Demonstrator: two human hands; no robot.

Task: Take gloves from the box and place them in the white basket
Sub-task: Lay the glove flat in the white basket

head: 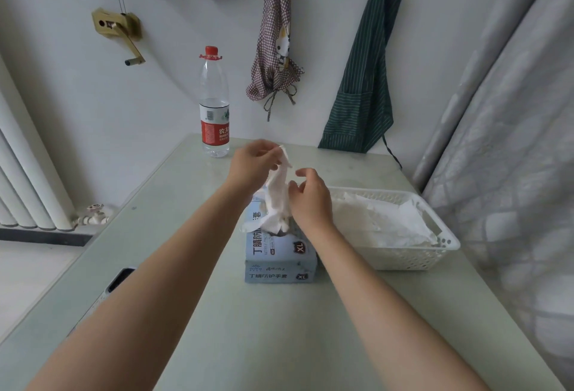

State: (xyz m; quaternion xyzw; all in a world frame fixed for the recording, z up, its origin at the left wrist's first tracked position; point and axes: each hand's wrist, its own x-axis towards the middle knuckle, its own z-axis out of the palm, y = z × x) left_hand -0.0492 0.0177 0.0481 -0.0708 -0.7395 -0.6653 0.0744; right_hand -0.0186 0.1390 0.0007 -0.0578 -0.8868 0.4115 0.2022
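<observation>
Glove (278,201) half out of box (281,254), left hand (251,165) pinching its top to lift; right hand (307,198) half-curled beside it, contact unclear. White basket (413,258) just right for short drop.

A pale green table (217,313) stands against the wall. On it lie a blue glove box (281,261) in the middle, a white basket (413,258) just to its right, a water bottle (214,104) at the far edge, and a phone (119,278) near the left edge.
</observation>
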